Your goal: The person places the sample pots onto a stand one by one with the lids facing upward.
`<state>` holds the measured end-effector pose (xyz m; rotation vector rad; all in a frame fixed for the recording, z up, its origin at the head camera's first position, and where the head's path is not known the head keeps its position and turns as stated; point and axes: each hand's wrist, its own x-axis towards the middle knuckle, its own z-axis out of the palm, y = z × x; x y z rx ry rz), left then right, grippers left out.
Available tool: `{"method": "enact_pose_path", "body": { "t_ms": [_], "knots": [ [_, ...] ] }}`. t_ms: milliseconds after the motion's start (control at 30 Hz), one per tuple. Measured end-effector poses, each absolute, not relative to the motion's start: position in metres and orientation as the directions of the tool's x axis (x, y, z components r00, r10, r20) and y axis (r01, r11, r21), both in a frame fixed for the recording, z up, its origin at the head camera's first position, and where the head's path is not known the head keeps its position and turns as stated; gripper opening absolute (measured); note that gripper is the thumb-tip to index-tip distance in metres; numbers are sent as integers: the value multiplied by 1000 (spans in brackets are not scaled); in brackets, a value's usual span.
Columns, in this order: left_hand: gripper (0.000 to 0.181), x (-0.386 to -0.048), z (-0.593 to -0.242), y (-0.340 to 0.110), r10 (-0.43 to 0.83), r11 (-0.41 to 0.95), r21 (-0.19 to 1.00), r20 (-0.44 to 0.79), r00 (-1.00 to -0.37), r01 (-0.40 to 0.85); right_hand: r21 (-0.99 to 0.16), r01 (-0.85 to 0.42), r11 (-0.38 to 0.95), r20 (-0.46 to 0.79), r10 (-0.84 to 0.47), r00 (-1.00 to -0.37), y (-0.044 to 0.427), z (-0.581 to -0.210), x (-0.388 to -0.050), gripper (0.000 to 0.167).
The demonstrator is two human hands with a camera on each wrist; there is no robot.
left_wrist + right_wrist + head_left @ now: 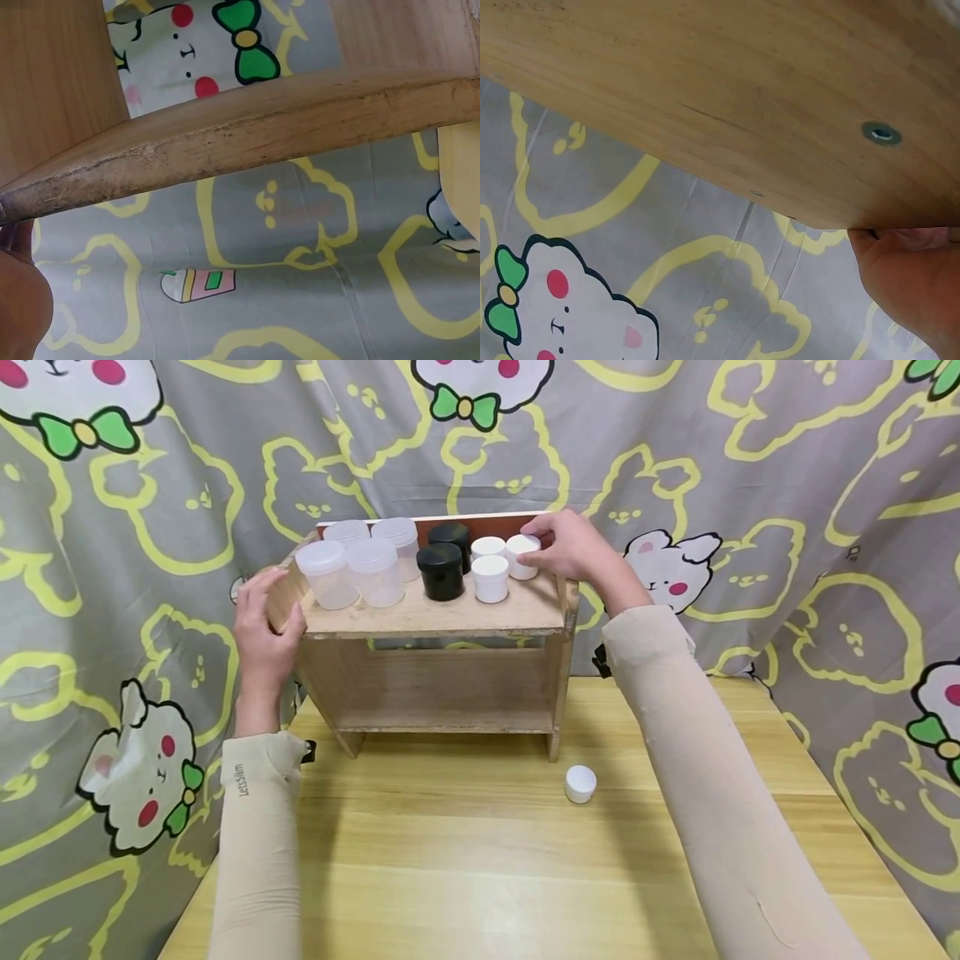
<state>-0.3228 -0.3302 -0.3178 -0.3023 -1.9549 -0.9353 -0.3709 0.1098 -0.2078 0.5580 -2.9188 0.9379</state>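
In the head view, my right hand (573, 552) pinches a small white jar (522, 564) at the right rear of the wooden shelf's top. Two more white jars stand just left of it, one in front (491, 583) and one behind (489, 547). At the shelf's left side my left hand (264, 622) grips the side panel of the wooden shelf (431, 622), thumb towards the front. Each wrist view shows mostly shelf wood, with the left hand (24, 300) and right hand (915, 289) partly visible at the edges; the pinched jar is hidden there.
Two black jars (441, 578) stand mid-shelf, and several translucent jars (377, 578) fill its left end. One low white jar (581, 785) sits on the wooden table (465, 868), right of the shelf's front. Patterned curtain (750, 527) hangs behind and at both sides.
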Motion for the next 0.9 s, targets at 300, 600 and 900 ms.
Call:
{"method": "enact_pose_path", "body": {
  "t_ms": [300,600,900],
  "knots": [
    [43,-321,-319,-329,-165,681,504,812,-560,531,-560,-354,749,143,-333,-932,112,-210,-371,61],
    [43,-322,-314,-329,-167,678,515,803,-573,524,-643,-374,668,276,-254,-927,122,-211,-363,61],
    [43,-322,-318,-331,-171,682,512,805,-568,521,-801,-448,398,418,-164,-894,170,-235,-332,56]
  ]
}}
